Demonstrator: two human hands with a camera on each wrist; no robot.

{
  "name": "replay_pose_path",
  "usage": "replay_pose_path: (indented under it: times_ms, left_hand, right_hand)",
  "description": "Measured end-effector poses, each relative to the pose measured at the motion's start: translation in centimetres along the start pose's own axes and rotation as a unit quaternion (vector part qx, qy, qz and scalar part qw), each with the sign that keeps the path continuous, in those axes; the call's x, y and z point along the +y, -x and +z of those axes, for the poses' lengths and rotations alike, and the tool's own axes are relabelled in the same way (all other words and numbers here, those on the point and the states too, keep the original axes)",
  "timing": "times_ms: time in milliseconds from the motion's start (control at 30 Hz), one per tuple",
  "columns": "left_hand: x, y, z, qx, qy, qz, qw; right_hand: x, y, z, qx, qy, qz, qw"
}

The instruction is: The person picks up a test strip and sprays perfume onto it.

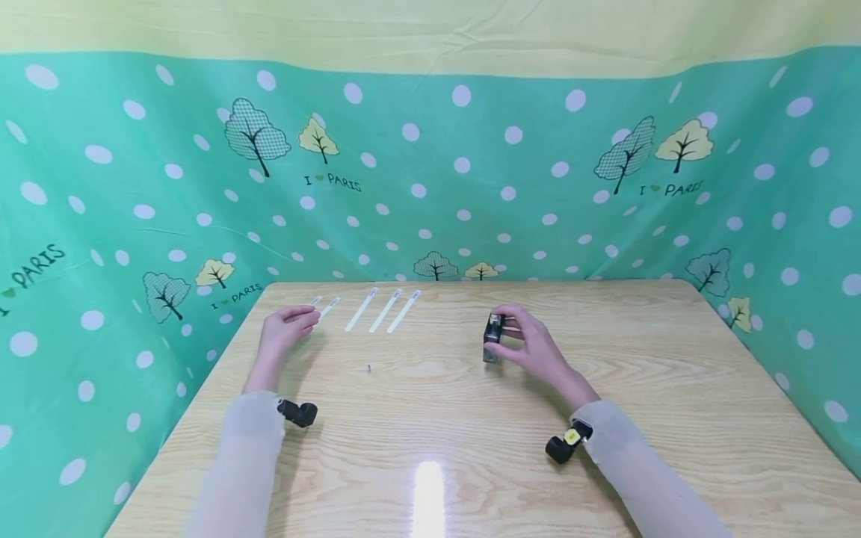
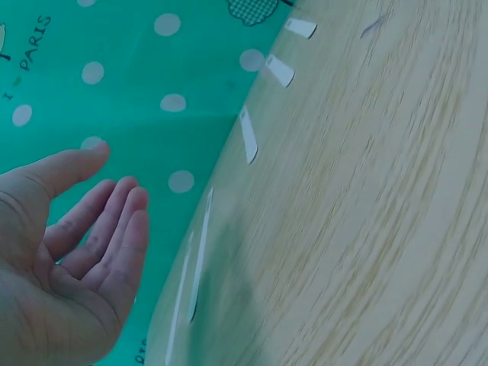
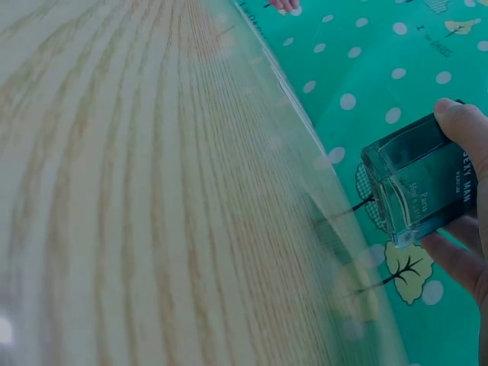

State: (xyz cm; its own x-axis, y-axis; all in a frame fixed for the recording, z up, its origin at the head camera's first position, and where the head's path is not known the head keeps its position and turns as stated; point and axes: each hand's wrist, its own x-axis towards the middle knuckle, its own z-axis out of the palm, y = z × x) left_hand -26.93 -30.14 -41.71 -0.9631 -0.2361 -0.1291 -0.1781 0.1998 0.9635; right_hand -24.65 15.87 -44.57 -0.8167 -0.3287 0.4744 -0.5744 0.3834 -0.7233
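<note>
My right hand [image 1: 534, 350] holds a small dark glass bottle [image 1: 493, 338] between thumb and fingers, near the middle of the table [image 1: 471, 448], a little toward the far edge. The bottle looks just lifted off the wood, though I can't be sure. My left hand [image 1: 285, 332] hovers flat with fingers relaxed and straight, holding nothing, toward the far left corner. Just beyond it, white paper strips [image 1: 377, 308] lie in a row along the far edge.

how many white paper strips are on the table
5. All lie in a row near the table's far edge: two short strips by the left hand, three long strips to their right.
</note>
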Motion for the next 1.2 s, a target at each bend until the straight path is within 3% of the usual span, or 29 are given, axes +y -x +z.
replay_pose_path:
  times_ms: [333,433,600,1200]
  left_hand:
    - [2.3,1.8,1.8,-0.035,-0.003,-0.008,0.9993]
    - [1.9,1.3,2.2,-0.038,-0.001,-0.009,0.9993]
    - [0.7,0.1,2.9,-0.037,-0.001,0.001,0.9993]
    - [0.3,-0.1,5.3,-0.050,-0.047,0.024,0.9973]
  right_hand:
    - [-1.0,0.1,-0.2,-0.003,0.002,-0.002,1.000]
    - [0.0,0.1,0.0,0.000,-0.006,-0.003,1.000]
    - [-0.3,0.1,0.2,0.000,-0.005,-0.003,1.000]
    - [-0.4,-0.4,0.7,0.000,-0.004,-0.003,1.000]
